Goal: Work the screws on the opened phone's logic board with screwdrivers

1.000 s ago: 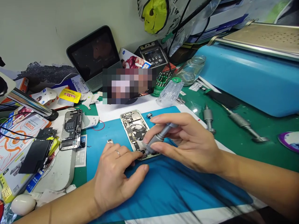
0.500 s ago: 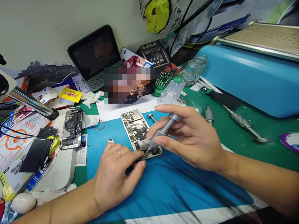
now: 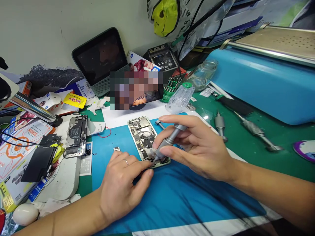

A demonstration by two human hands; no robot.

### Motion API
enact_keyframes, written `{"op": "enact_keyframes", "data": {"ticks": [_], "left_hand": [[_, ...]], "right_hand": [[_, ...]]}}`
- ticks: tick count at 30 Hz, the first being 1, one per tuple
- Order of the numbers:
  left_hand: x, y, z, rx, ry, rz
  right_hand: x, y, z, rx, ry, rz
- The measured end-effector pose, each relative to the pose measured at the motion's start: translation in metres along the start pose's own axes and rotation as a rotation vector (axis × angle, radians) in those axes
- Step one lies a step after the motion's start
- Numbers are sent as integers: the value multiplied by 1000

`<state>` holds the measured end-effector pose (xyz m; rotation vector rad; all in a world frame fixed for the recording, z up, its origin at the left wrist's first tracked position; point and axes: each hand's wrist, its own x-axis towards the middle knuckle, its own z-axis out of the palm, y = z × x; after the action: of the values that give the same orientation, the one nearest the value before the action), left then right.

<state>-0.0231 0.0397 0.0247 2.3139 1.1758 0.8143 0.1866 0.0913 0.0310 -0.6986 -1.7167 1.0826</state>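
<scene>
An opened phone with its inner parts exposed lies on a blue work mat. My right hand is closed around a grey precision screwdriver, whose tip rests on the phone's near end. My left hand, with a ring on one finger, lies on the mat, fingers pinched against the phone's near corner, holding it steady. A small loose part sits on the mat just left of the phone.
A second phone chassis lies to the left by cluttered boxes. A dark tablet, a green bit holder, a glass jar and a blue machine stand behind. Metal tools lie on the green mat to the right.
The screwdriver in my right hand has shifted slightly over the phone's near end. My left hand stays at the phone's near corner.
</scene>
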Motion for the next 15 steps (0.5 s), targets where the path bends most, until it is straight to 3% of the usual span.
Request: {"op": "enact_keyframes", "data": {"ticks": [6, 10, 15], "left_hand": [[1, 0, -1, 1, -15, -37], [2, 1, -3, 68, -55, -69], [5, -1, -6, 146, -110, -53]], "right_hand": [[-1, 9, -1, -26, -6, -74], [-1, 7, -2, -5, 62, -130], [-3, 6, -5, -121, 140, -311]]}}
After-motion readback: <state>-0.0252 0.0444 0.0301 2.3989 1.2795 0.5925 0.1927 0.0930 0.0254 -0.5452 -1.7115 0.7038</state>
